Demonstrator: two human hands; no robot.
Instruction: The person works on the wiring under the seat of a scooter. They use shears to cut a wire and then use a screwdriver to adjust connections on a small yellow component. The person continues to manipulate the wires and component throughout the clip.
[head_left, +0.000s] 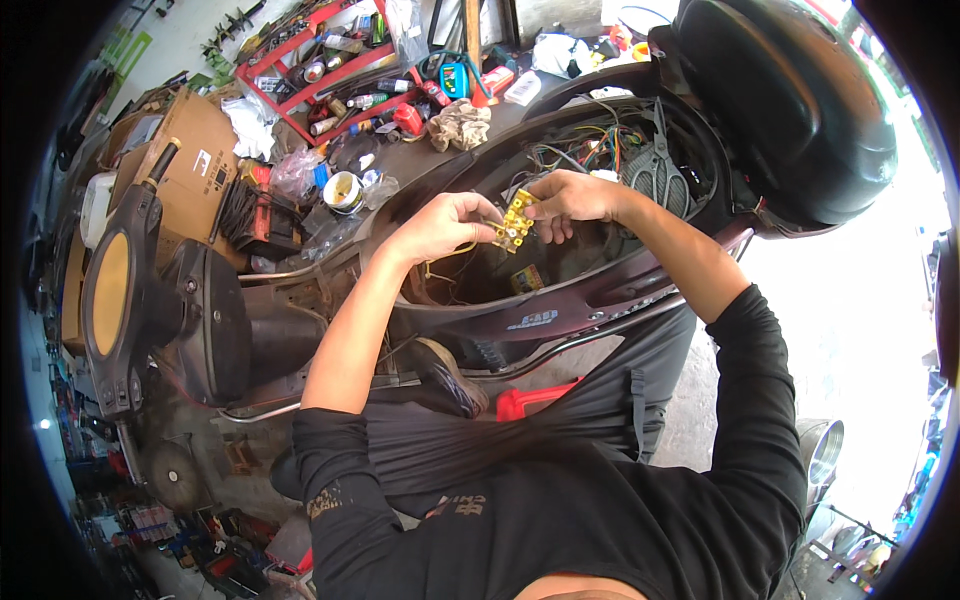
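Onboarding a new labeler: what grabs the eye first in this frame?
At centre, the left hand and right hand pinch a small yellow connector block between them over the open underseat bay of a dark scooter. A tangle of coloured wires sits just behind, below the raised black seat at upper right. A red tool rack crowds the floor at upper left.

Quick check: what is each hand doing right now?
Left hand: closed on the small yellow part.
Right hand: closed, pinching the same yellow part from the other side.
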